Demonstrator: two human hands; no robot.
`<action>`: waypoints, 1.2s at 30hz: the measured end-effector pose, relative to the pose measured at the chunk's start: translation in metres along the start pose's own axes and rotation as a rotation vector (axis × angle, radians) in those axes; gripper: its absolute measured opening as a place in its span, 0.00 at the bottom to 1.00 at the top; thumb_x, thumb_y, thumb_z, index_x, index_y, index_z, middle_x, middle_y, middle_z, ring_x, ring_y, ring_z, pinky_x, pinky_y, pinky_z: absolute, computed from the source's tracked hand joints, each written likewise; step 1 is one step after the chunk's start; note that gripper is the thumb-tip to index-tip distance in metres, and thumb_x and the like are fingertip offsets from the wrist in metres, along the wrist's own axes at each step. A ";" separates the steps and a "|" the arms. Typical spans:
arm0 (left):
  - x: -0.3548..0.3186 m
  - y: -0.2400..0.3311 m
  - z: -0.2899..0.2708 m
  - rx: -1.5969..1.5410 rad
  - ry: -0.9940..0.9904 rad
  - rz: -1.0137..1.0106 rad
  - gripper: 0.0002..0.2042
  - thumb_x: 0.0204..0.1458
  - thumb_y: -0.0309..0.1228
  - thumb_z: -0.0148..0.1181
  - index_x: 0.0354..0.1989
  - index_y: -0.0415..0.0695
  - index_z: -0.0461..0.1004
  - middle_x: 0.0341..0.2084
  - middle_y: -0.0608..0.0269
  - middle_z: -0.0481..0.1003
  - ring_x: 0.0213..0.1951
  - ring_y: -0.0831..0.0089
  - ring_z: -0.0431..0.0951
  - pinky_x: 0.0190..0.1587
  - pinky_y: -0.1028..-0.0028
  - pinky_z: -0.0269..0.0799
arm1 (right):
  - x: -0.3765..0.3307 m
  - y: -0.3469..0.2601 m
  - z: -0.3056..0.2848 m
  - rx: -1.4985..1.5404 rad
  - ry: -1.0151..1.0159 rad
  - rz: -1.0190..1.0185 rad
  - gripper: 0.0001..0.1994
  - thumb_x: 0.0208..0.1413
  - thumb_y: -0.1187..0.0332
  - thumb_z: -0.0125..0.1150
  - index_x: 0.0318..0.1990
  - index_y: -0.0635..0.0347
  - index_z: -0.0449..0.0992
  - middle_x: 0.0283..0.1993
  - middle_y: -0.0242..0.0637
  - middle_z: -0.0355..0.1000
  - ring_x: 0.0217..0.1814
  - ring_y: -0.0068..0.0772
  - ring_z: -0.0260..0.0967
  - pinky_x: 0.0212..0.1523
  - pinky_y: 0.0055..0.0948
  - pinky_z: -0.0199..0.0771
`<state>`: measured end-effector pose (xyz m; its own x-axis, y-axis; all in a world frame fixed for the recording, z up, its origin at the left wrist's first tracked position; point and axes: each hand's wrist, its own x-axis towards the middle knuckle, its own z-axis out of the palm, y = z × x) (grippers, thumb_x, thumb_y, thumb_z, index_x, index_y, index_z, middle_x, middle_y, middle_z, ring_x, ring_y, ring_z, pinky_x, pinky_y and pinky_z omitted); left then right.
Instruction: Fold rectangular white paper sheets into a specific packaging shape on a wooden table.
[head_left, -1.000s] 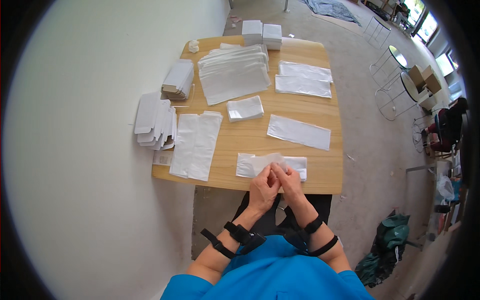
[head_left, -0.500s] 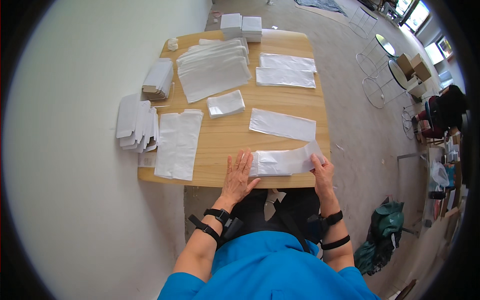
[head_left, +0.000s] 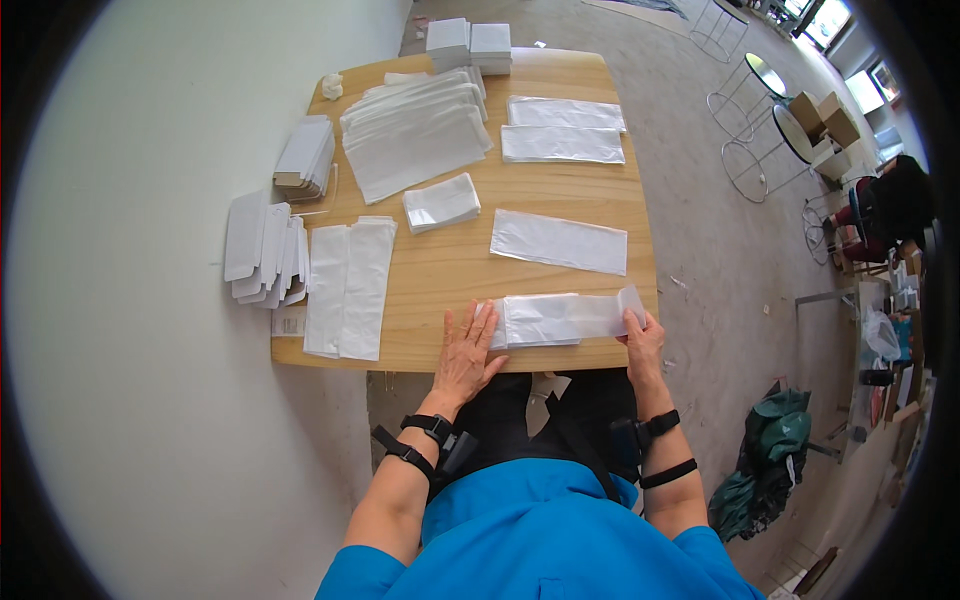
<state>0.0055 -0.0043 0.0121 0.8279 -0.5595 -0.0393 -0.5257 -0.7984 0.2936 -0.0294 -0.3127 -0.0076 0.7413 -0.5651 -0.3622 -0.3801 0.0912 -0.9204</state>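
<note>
A long translucent white plastic bag lies along the table's near edge, over what looks like a shorter white stack that shows below it. My left hand rests flat with its fingers stretched out, the fingertips on the bag's left end. At the other end, my right hand pinches the bag between thumb and fingers, and that end curls upward. Just beyond lies another flat white bag. A small folded stack of glossy white bags sits further left.
On the wooden table are fanned white sheets, two flat bags at far right and long white bags at left. Flattened white cartons lean by the wall. White boxes stand at the back.
My right hand has drawn the bag's right end a little lower and straighter. My left hand stays flat on the left end. The whole view has shifted slightly.
</note>
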 end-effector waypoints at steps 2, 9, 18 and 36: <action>0.000 0.000 0.000 0.006 -0.003 0.004 0.39 0.51 0.46 0.59 0.68 0.43 0.51 0.70 0.63 0.46 0.72 0.64 0.39 0.71 0.50 0.26 | 0.003 0.008 -0.004 -0.030 0.021 0.016 0.12 0.59 0.65 0.58 0.43 0.65 0.76 0.33 0.29 0.74 0.32 0.19 0.70 0.31 0.22 0.73; 0.000 -0.001 0.001 -0.004 -0.010 0.008 0.39 0.51 0.46 0.59 0.68 0.44 0.51 0.70 0.64 0.46 0.72 0.64 0.39 0.70 0.49 0.26 | 0.007 0.013 -0.006 -0.212 0.139 0.079 0.12 0.55 0.65 0.59 0.37 0.67 0.76 0.28 0.34 0.74 0.23 0.24 0.72 0.23 0.26 0.74; 0.002 0.002 0.001 0.004 -0.012 0.018 0.38 0.51 0.46 0.59 0.68 0.46 0.51 0.70 0.64 0.46 0.71 0.63 0.40 0.70 0.47 0.26 | 0.015 0.027 -0.007 -0.373 0.242 -0.003 0.09 0.53 0.70 0.56 0.39 0.65 0.74 0.28 0.42 0.75 0.18 0.29 0.73 0.22 0.29 0.74; -0.005 0.011 -0.015 -0.165 0.226 -0.084 0.33 0.46 0.39 0.65 0.62 0.48 0.60 0.64 0.62 0.58 0.66 0.58 0.53 0.67 0.52 0.39 | -0.068 -0.029 0.115 -0.178 -0.263 -0.478 0.11 0.54 0.81 0.50 0.44 0.66 0.73 0.36 0.46 0.76 0.36 0.38 0.76 0.37 0.30 0.76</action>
<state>-0.0015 -0.0069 0.0297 0.8996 -0.4141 0.1386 -0.4297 -0.7828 0.4501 -0.0053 -0.1826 0.0265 0.9576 -0.2849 0.0425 -0.0396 -0.2765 -0.9602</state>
